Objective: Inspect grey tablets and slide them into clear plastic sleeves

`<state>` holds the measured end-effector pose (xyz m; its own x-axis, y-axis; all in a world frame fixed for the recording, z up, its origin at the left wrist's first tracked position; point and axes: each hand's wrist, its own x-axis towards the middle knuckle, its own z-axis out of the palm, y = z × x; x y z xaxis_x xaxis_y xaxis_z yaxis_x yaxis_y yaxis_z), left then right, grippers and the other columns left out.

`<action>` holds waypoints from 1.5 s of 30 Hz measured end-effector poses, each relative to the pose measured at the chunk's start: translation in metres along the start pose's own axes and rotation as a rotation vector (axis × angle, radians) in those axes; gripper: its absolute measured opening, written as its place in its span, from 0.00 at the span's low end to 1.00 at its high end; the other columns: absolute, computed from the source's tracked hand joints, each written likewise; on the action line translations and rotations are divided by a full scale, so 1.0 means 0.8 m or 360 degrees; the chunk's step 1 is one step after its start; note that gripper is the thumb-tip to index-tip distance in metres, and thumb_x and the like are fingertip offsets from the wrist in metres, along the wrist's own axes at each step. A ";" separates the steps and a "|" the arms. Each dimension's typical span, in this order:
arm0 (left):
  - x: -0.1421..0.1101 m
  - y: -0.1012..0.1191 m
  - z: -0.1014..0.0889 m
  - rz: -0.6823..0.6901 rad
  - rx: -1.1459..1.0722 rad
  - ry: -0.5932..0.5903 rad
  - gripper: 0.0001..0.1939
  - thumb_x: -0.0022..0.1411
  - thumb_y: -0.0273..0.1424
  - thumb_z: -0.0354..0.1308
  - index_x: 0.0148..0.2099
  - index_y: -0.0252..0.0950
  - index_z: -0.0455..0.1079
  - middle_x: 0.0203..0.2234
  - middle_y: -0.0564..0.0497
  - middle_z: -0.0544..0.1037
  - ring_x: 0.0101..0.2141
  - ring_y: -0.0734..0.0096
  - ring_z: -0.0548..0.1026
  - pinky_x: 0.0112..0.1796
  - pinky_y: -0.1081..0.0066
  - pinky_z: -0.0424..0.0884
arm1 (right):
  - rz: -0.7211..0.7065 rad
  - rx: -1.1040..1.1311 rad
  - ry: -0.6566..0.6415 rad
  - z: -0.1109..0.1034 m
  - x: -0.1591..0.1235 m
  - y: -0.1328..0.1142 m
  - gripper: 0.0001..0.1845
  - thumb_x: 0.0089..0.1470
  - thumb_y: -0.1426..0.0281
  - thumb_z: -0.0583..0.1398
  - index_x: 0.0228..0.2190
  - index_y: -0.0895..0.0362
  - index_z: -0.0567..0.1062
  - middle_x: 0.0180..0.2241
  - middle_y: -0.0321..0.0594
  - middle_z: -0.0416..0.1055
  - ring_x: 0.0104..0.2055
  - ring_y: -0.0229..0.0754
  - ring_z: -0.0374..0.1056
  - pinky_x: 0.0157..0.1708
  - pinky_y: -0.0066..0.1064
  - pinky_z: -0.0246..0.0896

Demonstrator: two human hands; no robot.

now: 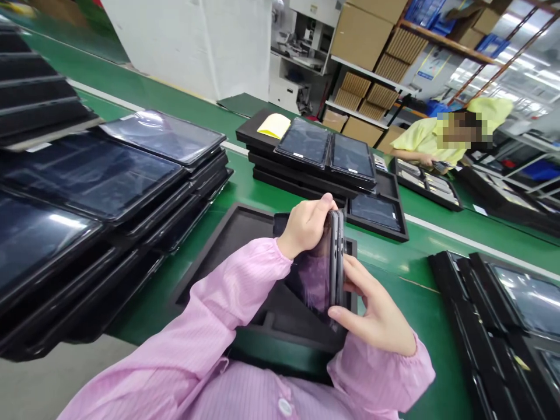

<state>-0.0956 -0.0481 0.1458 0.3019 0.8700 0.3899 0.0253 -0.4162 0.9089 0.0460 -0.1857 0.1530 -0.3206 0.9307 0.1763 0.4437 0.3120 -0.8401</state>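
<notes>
Two dark tablets (312,277) are held face to back and on edge, their thin sides turned up toward me. My left hand (306,226) is closed over their upper left part, thumb along the top edge. My right hand (378,303) grips them from the right, with the thumb at the near corner and the fingers behind. Below them a black foam tray (219,251) with shallow recesses lies on the green bench; my forearms and the tablets hide part of it.
Tall stacks of trays with tablets (96,169) stand at the left. More stacked trays (284,166) are straight ahead, with a yellow paper (274,125) on top. Other trays (494,326) stand at the right. Across the bench, a person in yellow (431,137) handles a small item.
</notes>
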 end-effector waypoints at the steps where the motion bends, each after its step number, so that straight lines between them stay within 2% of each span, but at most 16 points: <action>1: 0.001 -0.001 0.003 0.0004 0.0028 -0.0005 0.36 0.69 0.57 0.31 0.23 0.39 0.64 0.19 0.51 0.72 0.26 0.67 0.73 0.27 0.69 0.62 | 0.0032 0.0016 -0.0008 -0.003 0.000 0.003 0.36 0.59 0.64 0.66 0.66 0.52 0.65 0.63 0.49 0.66 0.61 0.51 0.69 0.50 0.32 0.76; 7: 0.011 -0.008 0.017 -0.0006 0.0187 -0.0042 0.33 0.72 0.50 0.32 0.24 0.39 0.64 0.21 0.51 0.75 0.29 0.66 0.76 0.32 0.68 0.64 | 0.0108 0.0115 -0.0063 -0.018 0.000 0.016 0.38 0.57 0.60 0.67 0.65 0.53 0.66 0.64 0.51 0.64 0.63 0.52 0.66 0.51 0.35 0.75; 16: 0.011 -0.007 0.021 0.0003 0.0206 -0.0080 0.36 0.73 0.52 0.31 0.23 0.39 0.65 0.22 0.50 0.77 0.30 0.66 0.77 0.31 0.69 0.64 | 0.0089 0.0112 -0.0126 -0.026 -0.005 0.021 0.42 0.56 0.55 0.68 0.66 0.53 0.64 0.65 0.51 0.62 0.65 0.54 0.63 0.55 0.38 0.73; 25: 0.010 -0.007 0.022 -0.0001 0.0156 -0.0073 0.34 0.74 0.49 0.34 0.22 0.39 0.64 0.22 0.50 0.77 0.29 0.65 0.77 0.30 0.68 0.63 | 0.0062 0.0140 -0.0151 -0.027 -0.006 0.026 0.44 0.56 0.53 0.67 0.68 0.53 0.62 0.65 0.51 0.61 0.66 0.54 0.61 0.57 0.38 0.71; 29: 0.010 -0.006 0.022 0.0000 0.0180 -0.0070 0.34 0.74 0.49 0.34 0.23 0.38 0.66 0.22 0.50 0.78 0.29 0.66 0.77 0.31 0.68 0.63 | 0.0024 0.0261 -0.0197 -0.030 -0.007 0.029 0.41 0.60 0.53 0.64 0.68 0.51 0.61 0.65 0.51 0.61 0.66 0.52 0.62 0.59 0.38 0.70; 35: 0.008 -0.006 0.025 0.0001 0.0244 -0.0075 0.35 0.74 0.49 0.33 0.26 0.38 0.70 0.24 0.50 0.80 0.30 0.66 0.78 0.31 0.69 0.64 | 0.0023 0.0339 -0.0235 -0.037 -0.009 0.039 0.34 0.65 0.57 0.60 0.68 0.47 0.60 0.68 0.48 0.57 0.65 0.50 0.63 0.57 0.37 0.70; 45: 0.004 -0.001 0.029 -0.0045 0.0413 -0.0021 0.30 0.74 0.44 0.38 0.31 0.38 0.76 0.27 0.48 0.83 0.36 0.61 0.82 0.37 0.68 0.68 | 0.0151 0.0343 -0.0174 -0.046 -0.011 0.050 0.31 0.64 0.53 0.60 0.64 0.48 0.68 0.65 0.49 0.63 0.59 0.51 0.70 0.54 0.43 0.72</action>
<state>-0.0729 -0.0509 0.1431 0.3101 0.8794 0.3612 0.2773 -0.4471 0.8504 0.0975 -0.1743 0.1370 -0.3797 0.9240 0.0450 0.2914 0.1656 -0.9422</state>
